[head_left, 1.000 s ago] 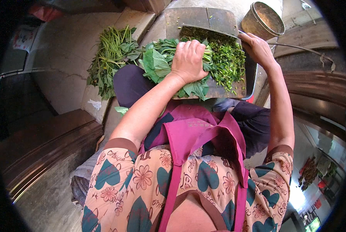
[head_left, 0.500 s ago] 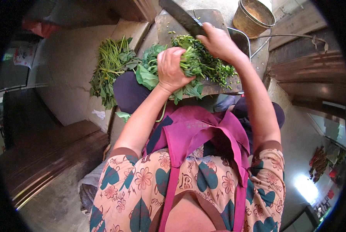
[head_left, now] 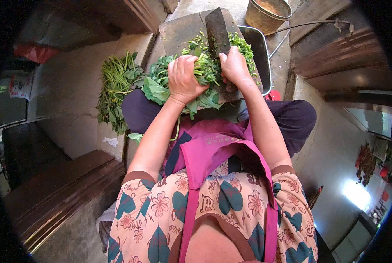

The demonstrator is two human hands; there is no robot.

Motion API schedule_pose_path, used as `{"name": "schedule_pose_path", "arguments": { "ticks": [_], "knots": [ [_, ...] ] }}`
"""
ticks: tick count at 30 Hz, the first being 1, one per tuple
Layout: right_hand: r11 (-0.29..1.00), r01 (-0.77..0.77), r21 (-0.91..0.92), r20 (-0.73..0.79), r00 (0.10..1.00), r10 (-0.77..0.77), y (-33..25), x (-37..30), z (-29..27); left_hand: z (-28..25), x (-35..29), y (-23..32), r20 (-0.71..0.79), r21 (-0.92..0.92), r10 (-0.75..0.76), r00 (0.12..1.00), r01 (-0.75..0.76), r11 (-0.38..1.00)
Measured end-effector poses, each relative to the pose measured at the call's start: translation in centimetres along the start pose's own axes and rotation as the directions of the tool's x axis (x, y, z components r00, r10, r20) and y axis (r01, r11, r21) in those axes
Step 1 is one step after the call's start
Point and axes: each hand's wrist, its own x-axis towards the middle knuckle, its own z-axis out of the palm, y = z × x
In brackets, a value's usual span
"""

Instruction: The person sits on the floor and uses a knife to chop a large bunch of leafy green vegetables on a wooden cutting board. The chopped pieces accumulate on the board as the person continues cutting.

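Observation:
My left hand [head_left: 185, 79] is closed around a bunch of leafy greens [head_left: 156, 90] and presses it onto a wooden chopping board [head_left: 176, 35]. The cut stem ends stick out to the right of my fingers. In my right hand [head_left: 236, 68] is the handle of a cleaver [head_left: 216, 33]. Its broad dark blade stands on edge beside the cut ends, pointing away from me. Chopped greens [head_left: 245, 50] lie to the right of the blade, and more bits [head_left: 198, 41] are scattered on its left.
A pile of uncut greens [head_left: 117, 85] lies left of my knee. Under the board's right side sits a dark container with a pale rim [head_left: 266, 74]. A worn bucket [head_left: 266, 19] stands beyond it, near a thin bent rod [head_left: 312, 24]. A white scrap [head_left: 111, 141] lies at left.
The cleaver has come down from above the board to beside the bunch's cut ends, its blade now pointing away. My left hand still grips the bunch. The whole view has shifted slightly.

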Motion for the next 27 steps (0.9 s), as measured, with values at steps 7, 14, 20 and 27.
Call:
{"name": "schedule_pose_path", "arguments": {
  "ticks": [7,14,20,27],
  "knots": [
    [0.984,0.012,-0.18,-0.14,0.989,-0.038,0.8,-1.4,-1.9,0.0,-0.1,-0.1,0.031,0.005,-0.014,0.999,0.014,1.0],
    [0.99,0.012,-0.141,-0.165,0.986,-0.036,3.7,-0.8,-3.7,0.2,-0.3,-0.1,0.02,-0.011,-0.021,1.0,0.021,1.0],
    [0.95,0.144,-0.279,-0.29,0.93,-0.226,3.7,-2.0,-5.0,0.3,-0.2,-0.2,-0.013,-0.026,-0.028,1.0,0.027,0.999],
    [0.898,0.413,-0.154,0.036,0.91,-0.413,1.8,-8.8,-7.1,0.0,-0.5,-1.3,-0.075,-0.087,-0.16,0.984,0.153,0.984]
  ]
}}
